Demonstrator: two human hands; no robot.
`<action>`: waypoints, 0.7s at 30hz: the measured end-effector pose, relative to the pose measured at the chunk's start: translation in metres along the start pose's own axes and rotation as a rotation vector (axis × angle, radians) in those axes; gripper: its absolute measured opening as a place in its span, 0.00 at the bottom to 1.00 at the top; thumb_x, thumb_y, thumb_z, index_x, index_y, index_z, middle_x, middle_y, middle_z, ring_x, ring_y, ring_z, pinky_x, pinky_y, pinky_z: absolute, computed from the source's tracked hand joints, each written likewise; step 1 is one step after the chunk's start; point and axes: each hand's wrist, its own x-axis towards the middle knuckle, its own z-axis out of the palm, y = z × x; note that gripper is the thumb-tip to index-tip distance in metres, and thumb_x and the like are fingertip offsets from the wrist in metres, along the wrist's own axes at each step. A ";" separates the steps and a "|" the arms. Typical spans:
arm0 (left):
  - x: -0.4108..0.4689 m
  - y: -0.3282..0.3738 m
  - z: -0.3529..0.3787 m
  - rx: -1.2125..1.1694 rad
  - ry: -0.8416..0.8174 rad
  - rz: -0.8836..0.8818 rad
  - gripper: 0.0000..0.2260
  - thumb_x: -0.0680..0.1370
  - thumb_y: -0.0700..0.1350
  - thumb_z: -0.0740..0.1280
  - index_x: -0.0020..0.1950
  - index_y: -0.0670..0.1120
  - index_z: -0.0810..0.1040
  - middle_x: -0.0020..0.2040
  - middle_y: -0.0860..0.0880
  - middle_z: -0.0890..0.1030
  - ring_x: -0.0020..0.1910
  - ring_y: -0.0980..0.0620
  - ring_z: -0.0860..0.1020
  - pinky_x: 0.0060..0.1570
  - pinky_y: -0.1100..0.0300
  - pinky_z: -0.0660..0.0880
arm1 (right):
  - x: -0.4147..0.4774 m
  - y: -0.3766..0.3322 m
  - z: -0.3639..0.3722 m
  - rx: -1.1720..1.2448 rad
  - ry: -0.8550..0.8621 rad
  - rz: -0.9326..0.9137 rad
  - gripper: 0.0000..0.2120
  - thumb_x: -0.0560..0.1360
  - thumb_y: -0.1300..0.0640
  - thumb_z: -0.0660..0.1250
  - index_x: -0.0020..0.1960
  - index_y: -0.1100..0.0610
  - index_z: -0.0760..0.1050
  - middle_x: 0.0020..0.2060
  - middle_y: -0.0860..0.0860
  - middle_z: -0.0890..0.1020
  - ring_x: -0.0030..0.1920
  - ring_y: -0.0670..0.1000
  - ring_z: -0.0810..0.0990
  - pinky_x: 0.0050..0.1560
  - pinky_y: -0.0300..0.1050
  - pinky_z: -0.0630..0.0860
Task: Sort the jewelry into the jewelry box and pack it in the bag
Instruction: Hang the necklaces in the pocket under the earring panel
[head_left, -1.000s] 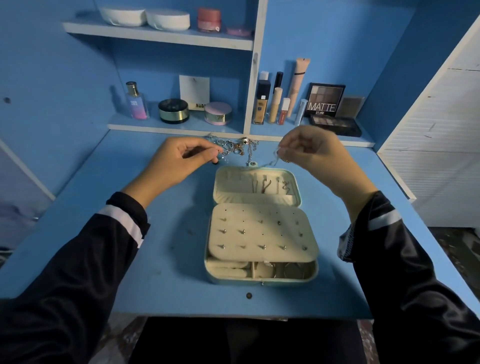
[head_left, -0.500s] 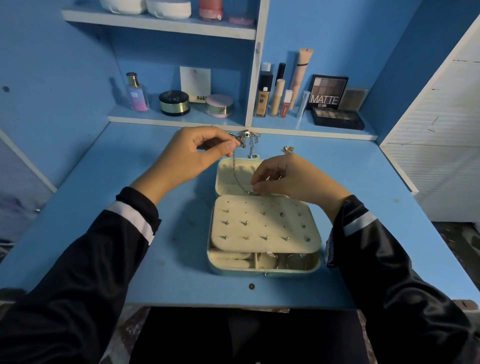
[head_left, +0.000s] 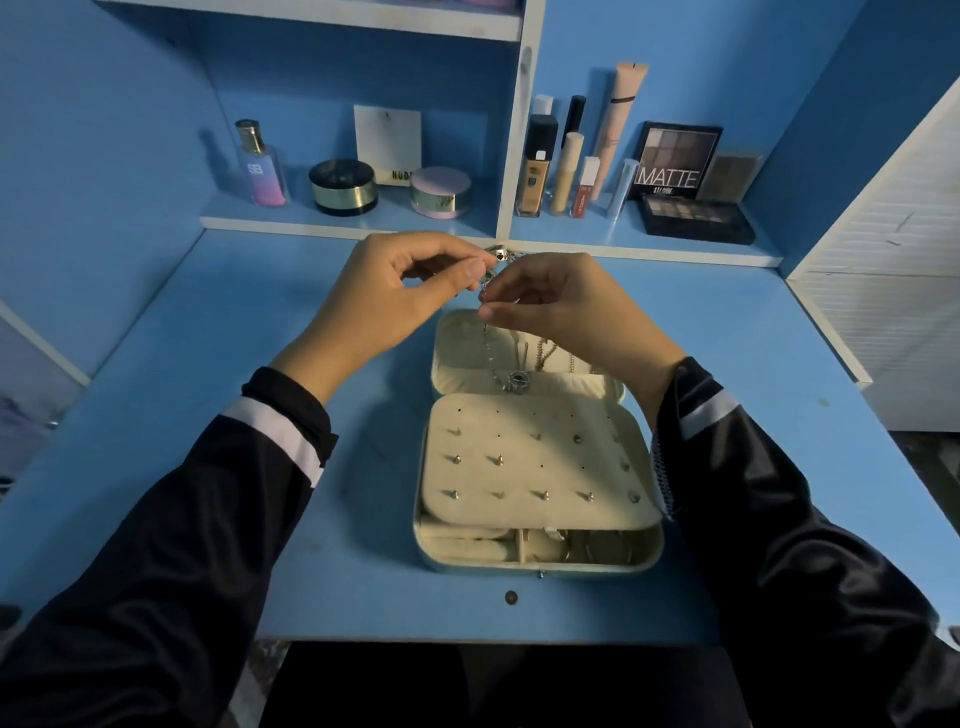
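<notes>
Both arms come in from the bottom corners, forearms converging, black sleeves with a white band at each cuff. The left hand (head_left: 410, 291) is raised, thumb and forefinger pinching the necklace chain (head_left: 489, 353), other fingers curled. The right hand (head_left: 563, 312) is just beside it, pinching the same chain slightly lower.

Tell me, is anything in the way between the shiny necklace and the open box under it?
Nothing visible is. The silver chain necklace, pinched by the left hand and right hand, hangs straight into the open lid of the cream jewelry box. Other chains hang to its right.
</notes>
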 end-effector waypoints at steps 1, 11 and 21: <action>0.000 -0.003 0.000 0.001 0.004 -0.004 0.06 0.79 0.43 0.69 0.53 0.52 0.82 0.46 0.53 0.85 0.45 0.56 0.82 0.51 0.64 0.77 | 0.001 0.002 0.001 0.007 0.001 -0.002 0.07 0.70 0.58 0.76 0.46 0.59 0.82 0.37 0.46 0.83 0.37 0.42 0.80 0.43 0.34 0.75; 0.000 -0.009 0.001 -0.035 -0.016 -0.066 0.04 0.79 0.44 0.69 0.49 0.52 0.82 0.41 0.61 0.83 0.44 0.61 0.81 0.49 0.67 0.75 | 0.004 0.015 0.002 0.141 -0.011 -0.016 0.04 0.72 0.63 0.74 0.42 0.56 0.80 0.37 0.49 0.83 0.38 0.45 0.80 0.44 0.37 0.76; -0.001 -0.018 0.009 -0.208 -0.087 -0.236 0.03 0.80 0.42 0.65 0.49 0.46 0.79 0.47 0.51 0.85 0.50 0.57 0.82 0.50 0.67 0.75 | -0.004 0.020 -0.005 0.282 0.017 0.030 0.03 0.75 0.66 0.70 0.47 0.65 0.77 0.42 0.63 0.81 0.38 0.49 0.76 0.39 0.36 0.71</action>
